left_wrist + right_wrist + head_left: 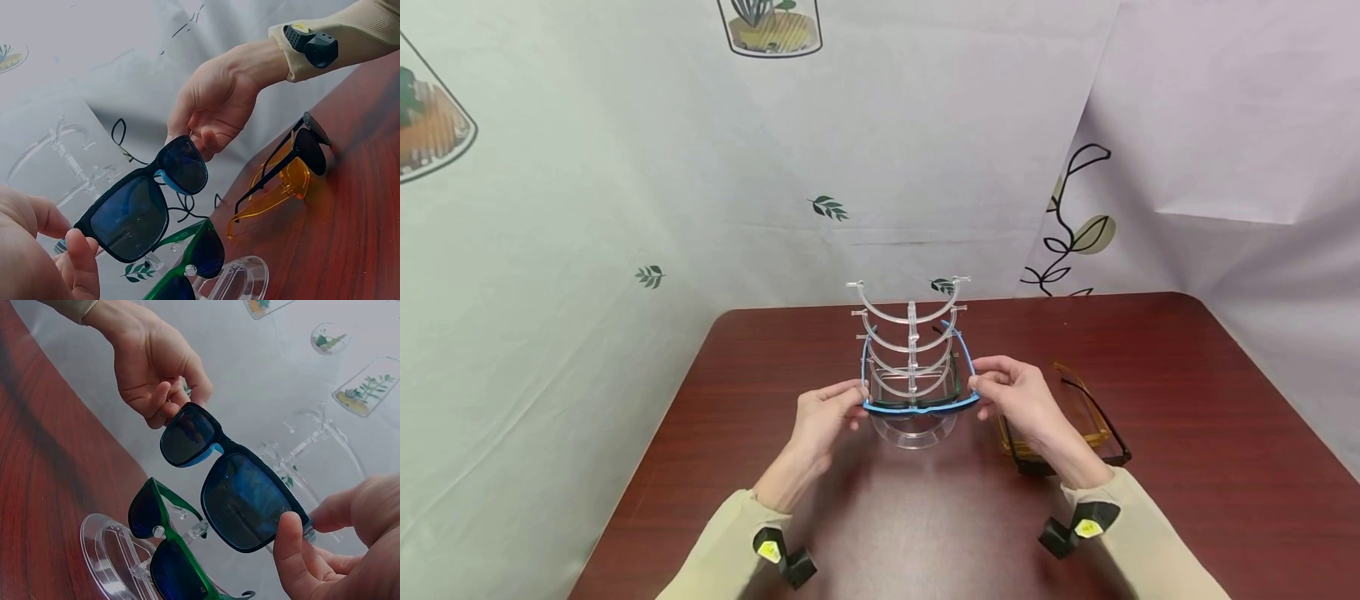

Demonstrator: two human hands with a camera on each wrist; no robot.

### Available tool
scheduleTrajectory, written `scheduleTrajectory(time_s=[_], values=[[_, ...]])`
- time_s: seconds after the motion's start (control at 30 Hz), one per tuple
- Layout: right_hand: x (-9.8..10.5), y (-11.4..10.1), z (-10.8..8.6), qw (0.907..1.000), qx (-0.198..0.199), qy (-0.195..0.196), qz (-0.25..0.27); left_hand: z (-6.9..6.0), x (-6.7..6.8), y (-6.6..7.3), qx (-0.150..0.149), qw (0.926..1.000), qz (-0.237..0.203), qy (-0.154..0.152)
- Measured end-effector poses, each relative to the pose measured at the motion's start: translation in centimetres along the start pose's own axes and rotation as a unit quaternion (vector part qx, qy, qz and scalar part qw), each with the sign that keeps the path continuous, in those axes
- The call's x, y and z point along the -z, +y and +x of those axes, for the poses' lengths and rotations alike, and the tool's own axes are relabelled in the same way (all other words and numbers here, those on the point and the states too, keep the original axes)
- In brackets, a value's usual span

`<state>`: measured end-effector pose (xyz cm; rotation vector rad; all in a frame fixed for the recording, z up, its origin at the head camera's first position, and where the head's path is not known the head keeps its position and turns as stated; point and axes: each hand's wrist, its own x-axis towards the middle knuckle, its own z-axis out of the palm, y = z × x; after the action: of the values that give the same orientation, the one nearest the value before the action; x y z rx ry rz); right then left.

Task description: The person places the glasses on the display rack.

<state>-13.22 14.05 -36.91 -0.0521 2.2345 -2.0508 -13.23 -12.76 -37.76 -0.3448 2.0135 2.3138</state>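
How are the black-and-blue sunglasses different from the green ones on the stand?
The black-and-blue sunglasses are black in front with blue inside, but the green sunglasses have a green front. The left hand and right hand hold the black-and-blue sunglasses, while the green sunglasses rest on the clear display stand. The black-and-blue sunglasses are higher than the green sunglasses. Both are dark-lensed and unfolded.

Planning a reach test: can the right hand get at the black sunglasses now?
Probably not: the right hand pinches the blue sunglasses. If freed, likely yes: the black sunglasses lie close by.
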Motion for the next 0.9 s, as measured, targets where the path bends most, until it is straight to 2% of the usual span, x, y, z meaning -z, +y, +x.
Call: scheduleTrajectory(time_s=[0.9], values=[[-0.1,-0.1,1.6,0.9997,-0.01,0.0,0.024,1.6,-0.3,0.2,-0.004,0.9999,-0.005,0.013]])
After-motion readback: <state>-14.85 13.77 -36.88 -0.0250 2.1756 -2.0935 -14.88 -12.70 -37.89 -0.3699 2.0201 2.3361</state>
